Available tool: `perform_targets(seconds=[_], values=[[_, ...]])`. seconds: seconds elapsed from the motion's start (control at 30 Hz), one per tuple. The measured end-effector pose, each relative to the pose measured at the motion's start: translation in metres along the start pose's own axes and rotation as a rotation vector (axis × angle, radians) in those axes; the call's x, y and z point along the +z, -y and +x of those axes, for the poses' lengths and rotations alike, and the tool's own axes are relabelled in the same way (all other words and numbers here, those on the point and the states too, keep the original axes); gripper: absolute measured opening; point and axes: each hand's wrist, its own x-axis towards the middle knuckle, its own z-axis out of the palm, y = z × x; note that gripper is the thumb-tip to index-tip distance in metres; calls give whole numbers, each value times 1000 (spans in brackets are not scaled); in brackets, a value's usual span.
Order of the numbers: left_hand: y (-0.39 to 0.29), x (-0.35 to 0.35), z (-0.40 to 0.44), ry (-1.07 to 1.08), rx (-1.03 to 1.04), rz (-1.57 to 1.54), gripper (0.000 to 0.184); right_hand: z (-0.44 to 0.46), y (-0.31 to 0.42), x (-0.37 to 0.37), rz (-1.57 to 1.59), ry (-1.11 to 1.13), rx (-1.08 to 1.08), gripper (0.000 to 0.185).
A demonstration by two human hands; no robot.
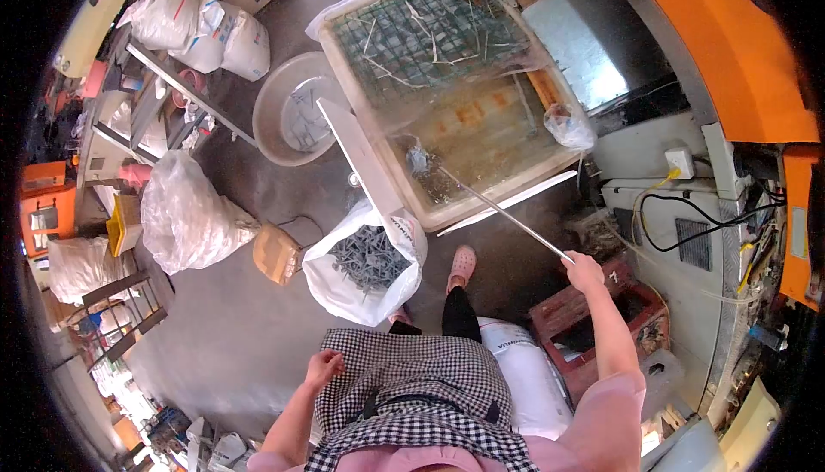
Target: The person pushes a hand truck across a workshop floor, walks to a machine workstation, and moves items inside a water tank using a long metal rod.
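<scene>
My right hand (584, 272) is closed around the end of a long-handled skimmer (507, 213). Its thin metal shaft runs up and left over a water tank (339, 98). The greyish, mesh-like head is at the water near the tank's front left corner; its exact shape is blurred. Green netting (404, 47) with pale thin strips on it covers the far part of the tank. My left hand (324, 370) hangs with curled fingers beside the checked apron (378, 360), and nothing shows in it. A white sack (320, 287) of grey plastic pieces (369, 259) stands before the tank.
A round basin (265, 120) sits left of the tank, by a white board (352, 150). Stuffed plastic bags (189, 214) and a cardboard box (275, 253) are on the floor. A red crate (559, 313), a full sack (520, 369) and machinery with cables (730, 223) stand right.
</scene>
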Motion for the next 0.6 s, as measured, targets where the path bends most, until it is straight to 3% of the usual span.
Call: perform_targets(seconds=[0.27, 0.4, 0.53, 0.6], values=[[-14, 8, -3, -21, -56, -32, 18, 31, 15, 14, 160, -101, 65, 32], [-16, 9, -7, 4, -40, -78, 17, 7, -14, -15, 146, -60, -39, 32], [-14, 6, -1, 49, -39, 23, 20, -20, 2, -45, 100, 61, 42, 32], [-12, 6, 8, 60, -26, 80, 21, -11, 9, -33, 73, 67, -66, 31]])
